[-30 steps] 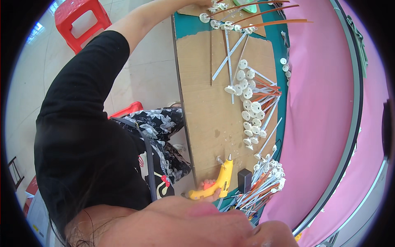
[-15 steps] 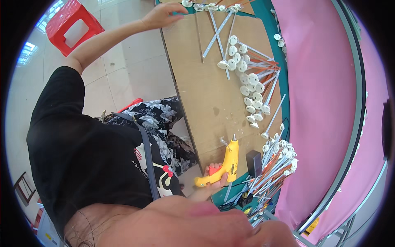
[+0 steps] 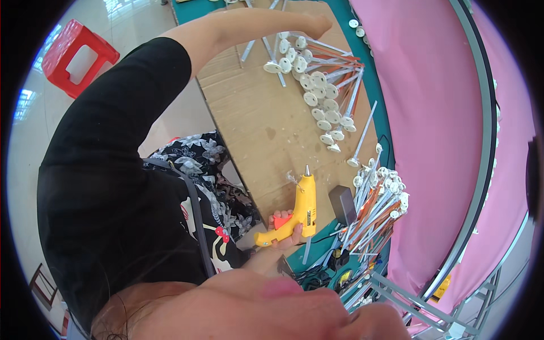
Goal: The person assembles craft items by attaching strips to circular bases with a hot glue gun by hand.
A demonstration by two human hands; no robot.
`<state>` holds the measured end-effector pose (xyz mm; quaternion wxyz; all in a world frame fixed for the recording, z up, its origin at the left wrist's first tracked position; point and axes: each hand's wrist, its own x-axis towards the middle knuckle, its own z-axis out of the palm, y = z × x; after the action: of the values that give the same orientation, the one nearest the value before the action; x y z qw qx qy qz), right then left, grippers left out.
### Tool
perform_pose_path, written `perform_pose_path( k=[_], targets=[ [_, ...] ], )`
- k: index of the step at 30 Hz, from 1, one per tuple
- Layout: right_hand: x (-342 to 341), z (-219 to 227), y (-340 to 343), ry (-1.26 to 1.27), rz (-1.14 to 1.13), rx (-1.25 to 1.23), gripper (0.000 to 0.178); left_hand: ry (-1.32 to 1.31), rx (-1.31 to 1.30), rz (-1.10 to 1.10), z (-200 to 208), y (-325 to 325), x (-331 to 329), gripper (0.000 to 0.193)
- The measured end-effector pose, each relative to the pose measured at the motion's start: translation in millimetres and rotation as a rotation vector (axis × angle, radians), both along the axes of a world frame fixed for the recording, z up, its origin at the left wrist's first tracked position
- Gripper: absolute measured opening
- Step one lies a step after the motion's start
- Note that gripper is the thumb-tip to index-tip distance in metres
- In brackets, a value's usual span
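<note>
Just right of our left hand (image 3: 321, 25), its grip unclear, sticks (image 3: 350, 69) pointed away; our right hand (image 3: 290, 240) gripped the glue gun (image 3: 305, 203).

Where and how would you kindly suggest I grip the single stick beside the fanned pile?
Probably pinch the single stick midway, from above: it is slim, its wide disc sits at one end, and the fanned pile crowds one side.

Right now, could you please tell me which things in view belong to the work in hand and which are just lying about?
In the work:
- Yellow glue gun, in the right grip
- White-disc sticks, near the left grip

Apparently just lying about:
- Dark block
- Red stool
</note>
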<state>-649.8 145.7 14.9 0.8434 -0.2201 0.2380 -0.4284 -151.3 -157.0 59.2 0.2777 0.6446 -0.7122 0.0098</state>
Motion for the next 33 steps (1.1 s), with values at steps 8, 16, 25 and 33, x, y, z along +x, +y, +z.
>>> perform_pose_path(
  k=[8,16,25,33],
  targets=[
    [4,2,-3,-0.076,0.018,0.018,0.048,-0.068,0.396,0.316,21,13,-22,0.030],
    [5,3,-5,-0.045,0.021,0.000,0.047,-0.029,0.306,0.329,35,41,8,0.020],
    [6,4,0,-0.011,-0.003,-0.045,0.047,0.406,0.226,0.042,69,111,-25,0.019],
    [20,22,2,0.322,-0.035,-0.193,0.042,0.976,0.245,-0.430,13,177,-148,0.019]
  ],
)
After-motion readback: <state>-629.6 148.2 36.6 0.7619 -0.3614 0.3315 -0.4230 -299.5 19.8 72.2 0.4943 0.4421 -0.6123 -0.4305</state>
